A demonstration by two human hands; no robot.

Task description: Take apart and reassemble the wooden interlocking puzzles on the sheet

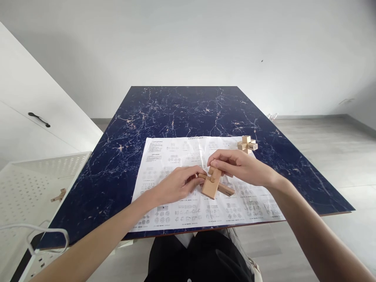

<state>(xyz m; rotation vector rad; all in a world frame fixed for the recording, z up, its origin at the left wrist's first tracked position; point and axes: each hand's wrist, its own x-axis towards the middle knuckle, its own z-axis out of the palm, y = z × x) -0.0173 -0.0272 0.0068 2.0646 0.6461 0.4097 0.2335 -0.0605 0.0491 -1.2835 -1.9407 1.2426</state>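
Above a printed instruction sheet (pixel 176 156), both hands hold notched wooden puzzle bars (pixel 212 186) that cross each other. My left hand (pixel 176 184) grips the left end of one bar, fingers curled round it. From above, my right hand (pixel 237 166) pinches the top of the wider upright bar. The lower end of another bar sticks out to the right near the paper. An assembled wooden cross-shaped puzzle (pixel 247 144) sits at the sheet's far right corner, beyond my right hand.
The sheet lies on a dark blue marbled table (pixel 182 109). A white perforated cart (pixel 38 176) stands at the left with a small wooden piece (pixel 58 194) in it. A white cabinet with a black handle (pixel 39 119) is behind it. A white cable (pixel 44 231) lies at lower left.
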